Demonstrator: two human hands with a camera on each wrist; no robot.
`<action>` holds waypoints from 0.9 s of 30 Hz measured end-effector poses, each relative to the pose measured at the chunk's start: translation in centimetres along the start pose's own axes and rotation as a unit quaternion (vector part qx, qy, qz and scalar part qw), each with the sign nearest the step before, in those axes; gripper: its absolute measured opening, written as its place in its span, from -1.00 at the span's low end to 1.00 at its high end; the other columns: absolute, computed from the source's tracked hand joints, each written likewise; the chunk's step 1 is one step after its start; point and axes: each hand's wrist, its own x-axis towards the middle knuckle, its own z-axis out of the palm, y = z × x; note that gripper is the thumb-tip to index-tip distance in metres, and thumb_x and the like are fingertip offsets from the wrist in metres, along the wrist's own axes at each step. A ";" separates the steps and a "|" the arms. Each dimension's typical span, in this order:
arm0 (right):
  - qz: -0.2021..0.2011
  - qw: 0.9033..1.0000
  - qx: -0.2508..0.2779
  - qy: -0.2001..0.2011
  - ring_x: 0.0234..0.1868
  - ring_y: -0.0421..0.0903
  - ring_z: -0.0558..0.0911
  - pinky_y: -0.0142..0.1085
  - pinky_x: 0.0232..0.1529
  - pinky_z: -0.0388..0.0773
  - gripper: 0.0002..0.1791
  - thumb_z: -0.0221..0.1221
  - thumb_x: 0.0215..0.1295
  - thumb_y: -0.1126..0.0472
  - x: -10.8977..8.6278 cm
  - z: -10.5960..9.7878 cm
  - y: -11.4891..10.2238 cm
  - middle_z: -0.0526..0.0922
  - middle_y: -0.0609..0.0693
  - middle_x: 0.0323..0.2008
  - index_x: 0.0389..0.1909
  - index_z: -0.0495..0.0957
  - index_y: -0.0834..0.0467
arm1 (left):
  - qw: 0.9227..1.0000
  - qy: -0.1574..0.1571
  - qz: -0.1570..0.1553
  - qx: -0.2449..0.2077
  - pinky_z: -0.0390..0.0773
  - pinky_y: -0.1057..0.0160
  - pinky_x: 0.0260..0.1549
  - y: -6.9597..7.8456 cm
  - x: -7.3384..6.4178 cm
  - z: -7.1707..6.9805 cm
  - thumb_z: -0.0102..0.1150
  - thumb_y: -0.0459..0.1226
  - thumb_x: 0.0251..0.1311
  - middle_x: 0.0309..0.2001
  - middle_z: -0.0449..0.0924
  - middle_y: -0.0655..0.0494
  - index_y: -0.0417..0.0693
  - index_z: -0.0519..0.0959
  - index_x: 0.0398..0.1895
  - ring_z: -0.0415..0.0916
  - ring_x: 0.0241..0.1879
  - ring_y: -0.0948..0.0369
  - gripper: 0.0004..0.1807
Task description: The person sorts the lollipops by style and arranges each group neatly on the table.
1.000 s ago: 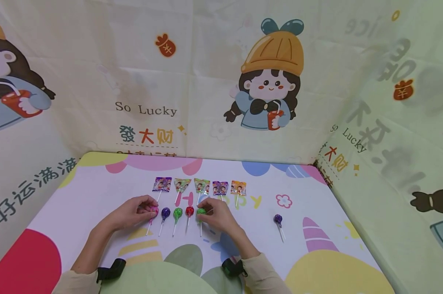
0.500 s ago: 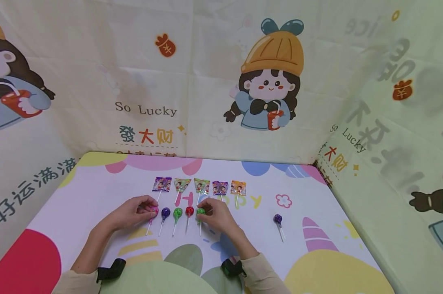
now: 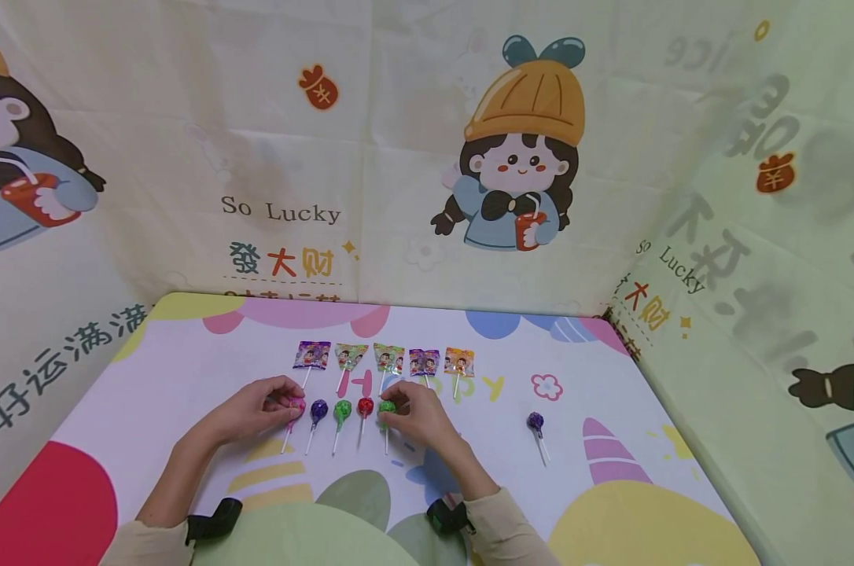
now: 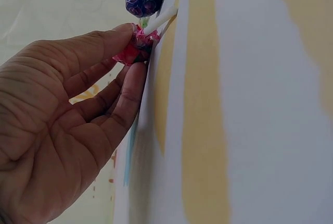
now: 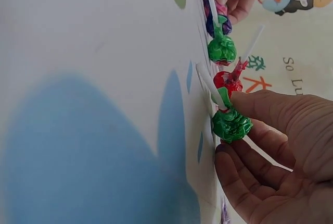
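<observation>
My left hand (image 3: 266, 405) pinches the head of a pink lollipop (image 4: 134, 51) between thumb and fingers at the left end of a row. At the row's right end my right hand (image 3: 418, 410) holds a green lollipop (image 5: 231, 124) by its wrapped head, thumb on one side and fingers on the other. Between the hands lie a purple lollipop (image 3: 318, 411), another green lollipop (image 3: 342, 410) and a red lollipop (image 3: 366, 406). Their sticks point toward me.
Behind the row lie several flat-bagged lollipops, from a purple bag (image 3: 312, 354) to an orange bag (image 3: 460, 362). A lone purple lollipop (image 3: 536, 423) lies off to the right on the patterned table (image 3: 498, 456). Printed cloth walls (image 3: 399, 157) enclose the table's back and sides.
</observation>
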 end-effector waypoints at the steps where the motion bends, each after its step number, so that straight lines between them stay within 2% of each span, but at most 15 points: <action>1: 0.001 1.000 -0.001 0.001 -0.18 -0.14 0.65 -0.36 -0.10 0.63 -0.74 0.42 0.24 0.24 0.0 0.0 0.0 0.71 -0.03 -0.20 -0.08 0.67 0.20 | 1.000 0.000 -0.001 -0.001 0.56 0.36 -0.20 0.0 0.0 0.0 0.35 -0.27 0.31 -0.20 0.57 0.10 -0.19 0.57 0.00 0.46 -0.19 0.13 -0.72; 10: 0.012 1.000 -0.010 0.007 -0.09 -0.10 0.66 -0.29 -0.04 0.66 -0.71 0.42 0.26 0.16 -0.4 -0.3 0.0 0.70 -0.06 -0.14 -0.04 0.66 0.15 | 1.000 0.000 -0.006 -0.004 0.56 0.37 -0.21 0.0 0.0 0.0 0.36 -0.26 0.30 -0.20 0.57 0.10 -0.19 0.57 0.01 0.45 -0.19 0.13 -0.70; 20: -0.016 1.000 -0.010 0.015 -0.03 0.01 0.67 -0.25 -0.03 0.68 -0.68 0.40 0.26 0.20 -1.4 -1.2 0.5 0.72 0.06 -0.09 -0.02 0.65 0.23 | 1.000 0.002 -0.012 -0.004 0.56 0.37 -0.21 -0.1 0.1 0.0 0.37 -0.26 0.29 -0.21 0.57 0.11 -0.17 0.58 -0.01 0.45 -0.19 0.15 -0.72; 27: -0.022 0.999 -0.001 0.030 -0.04 0.05 0.67 -0.18 -0.02 0.69 -0.69 0.39 0.27 0.21 -2.2 -1.8 0.7 0.72 0.09 -0.10 -0.04 0.64 0.26 | 1.000 0.002 -0.001 0.002 0.55 0.36 -0.21 0.0 0.1 -0.1 0.36 -0.25 0.30 -0.20 0.57 0.11 -0.19 0.57 -0.02 0.45 -0.19 0.15 -0.72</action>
